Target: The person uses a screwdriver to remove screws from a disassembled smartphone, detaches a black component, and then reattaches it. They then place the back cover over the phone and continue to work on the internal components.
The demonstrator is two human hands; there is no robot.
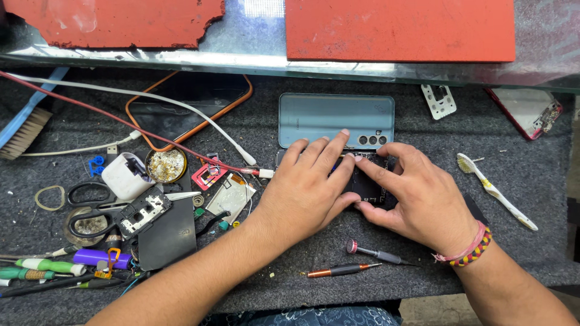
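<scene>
A dark opened phone point(370, 186) lies on the grey mat, mostly covered by both hands. My left hand point(308, 184) rests flat on its left side, fingers spread toward its top edge. My right hand point(417, 193) presses on its right side, the index finger pointing at the top middle. Just behind the hands lies a light blue phone back cover point(329, 118) with three camera holes. Two small screwdrivers point(341, 270) point(377, 253) lie on the mat in front of the hands.
Black scissors point(90, 208), a white charger block point(124, 175), a small dish of screws point(166, 165), cables and pens crowd the left. An orange-rimmed phone point(187, 102) lies behind. A white toothbrush point(495, 190) lies right. Red mats point(399, 30) sit on the raised shelf.
</scene>
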